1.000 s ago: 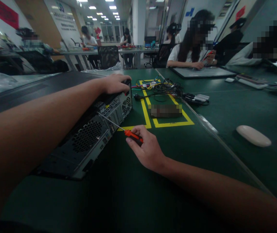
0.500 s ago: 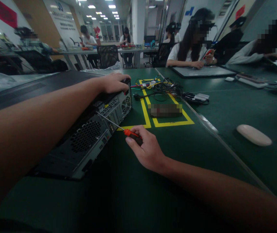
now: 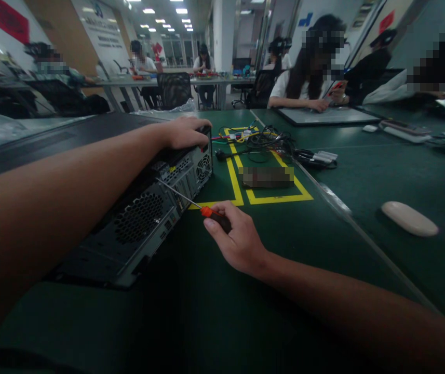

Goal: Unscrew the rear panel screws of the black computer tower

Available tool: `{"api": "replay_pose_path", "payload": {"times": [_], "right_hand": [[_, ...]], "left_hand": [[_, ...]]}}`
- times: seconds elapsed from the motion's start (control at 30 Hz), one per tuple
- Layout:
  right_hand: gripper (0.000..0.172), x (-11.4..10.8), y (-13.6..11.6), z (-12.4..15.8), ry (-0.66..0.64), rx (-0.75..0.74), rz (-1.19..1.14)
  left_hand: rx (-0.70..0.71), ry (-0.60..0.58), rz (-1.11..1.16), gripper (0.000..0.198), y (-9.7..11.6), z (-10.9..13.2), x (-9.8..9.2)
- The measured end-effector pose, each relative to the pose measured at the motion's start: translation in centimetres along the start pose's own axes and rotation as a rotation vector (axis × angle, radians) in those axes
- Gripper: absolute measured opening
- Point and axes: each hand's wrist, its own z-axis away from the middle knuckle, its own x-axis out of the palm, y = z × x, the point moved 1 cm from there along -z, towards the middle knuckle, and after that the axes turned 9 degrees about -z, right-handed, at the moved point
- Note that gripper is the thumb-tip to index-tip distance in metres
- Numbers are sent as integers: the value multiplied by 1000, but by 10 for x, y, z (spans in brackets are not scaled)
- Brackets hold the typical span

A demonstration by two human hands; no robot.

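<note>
A black desktop computer case [image 3: 109, 127] lies on its side, its rear panel [image 3: 140, 218] with vents and ports turned towards me. My left hand [image 3: 187, 133] is closed over the far top corner of the case, fingers bent round the edge. In my right hand [image 3: 238, 236], the fingers are wrapped round the orange-and-black handle of a screwdriver [image 3: 206, 212]. Its thin metal shaft slants up and left to the rear panel, and the tip meets the panel near its upper edge. What lies exactly under the tip is too small to make out.
Beyond the case, a tangle of black and coloured cables [image 3: 269, 139] lies on the green table [image 3: 284, 322]. A blurred-out dark object [image 3: 268, 179] sits inside yellow tape. To the right is a beige rounded object [image 3: 409, 218]. Across the table, a person [image 3: 304, 88] works over a flat panel [image 3: 331, 115].
Both hands, the case and the screwdriver keep practically the same places relative to each other. The whole view has shifted by only a few pixels.
</note>
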Motion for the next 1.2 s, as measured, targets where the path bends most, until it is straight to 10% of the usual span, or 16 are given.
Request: {"api": "replay_pose_path", "payload": {"times": [1.2], "right_hand": [[16, 1, 0, 0, 3, 13, -20]], "left_hand": [[16, -13, -3, 96, 3, 1, -1]]}}
